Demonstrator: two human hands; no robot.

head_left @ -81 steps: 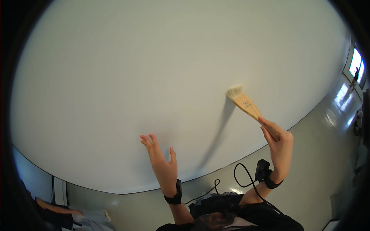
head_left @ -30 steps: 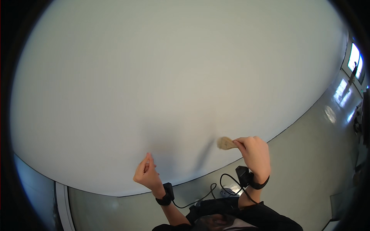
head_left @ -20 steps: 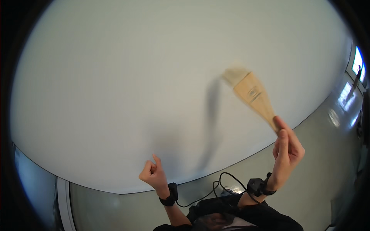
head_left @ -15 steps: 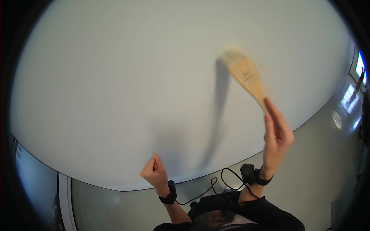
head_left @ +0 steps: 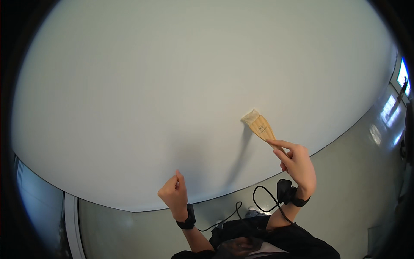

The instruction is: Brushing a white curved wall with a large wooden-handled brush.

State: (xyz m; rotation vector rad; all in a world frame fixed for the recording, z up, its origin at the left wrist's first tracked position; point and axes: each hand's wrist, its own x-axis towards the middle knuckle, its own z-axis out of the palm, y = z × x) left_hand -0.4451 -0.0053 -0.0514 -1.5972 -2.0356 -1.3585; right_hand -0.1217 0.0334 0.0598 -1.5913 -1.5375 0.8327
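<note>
At the far left, past the left end of the white surface, you have a bluish panel and a pale post. Your left hand is by the surface's near edge, fingers curled in and thumb laid against them; nothing shows in it, though the inside of the curl cannot be inspected. A black strap sits on that wrist, and a black cable loops across below the near edge.

Further right is the flat brush, in from the near edge, tilted with its bristles up and to the left. They appear to meet the surface at the tip (contact cannot be confirmed from this angle). Your right hand is well apart from the left and pinches the handle between thumb and forefinger.

Handling, as judged: light, stiff in the handle, soft and yielding in the bristles, unlikely to slip when dry. Take hold at the narrow part of the handle, clear of the bristles.

Appearance: pale wood, broad at the head and tapering toward your fingers, with a small dark printed mark; bristles cream-white, set in a wide flat row.
</note>
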